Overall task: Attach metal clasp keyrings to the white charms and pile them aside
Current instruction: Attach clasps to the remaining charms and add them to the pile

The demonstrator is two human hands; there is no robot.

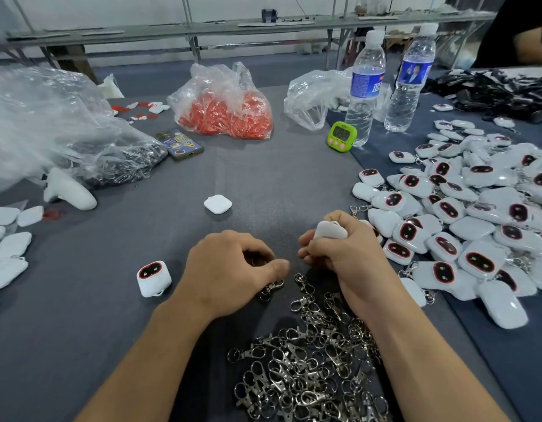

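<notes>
Fingers (259,247) of left hand (230,266) pinch a clasp keyring (271,289); right hand (342,257) clamps a white charm (329,230).

The grey-covered worktable (81,300) lies under soft, even light. Behind it runs a long bench (215,27) on thin metal legs, with a plain pale wall (111,7) beyond.

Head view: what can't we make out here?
1. Head view: the left hand covers most of the clasp it pinches; only the lower end shows.
2. Head view: the right hand wraps the white charm; the fingers hide its face.
3. Head view: the green timer digits are too blurred to read.
4. Head view: the clasp pile is cut off by the bottom edge.
</notes>
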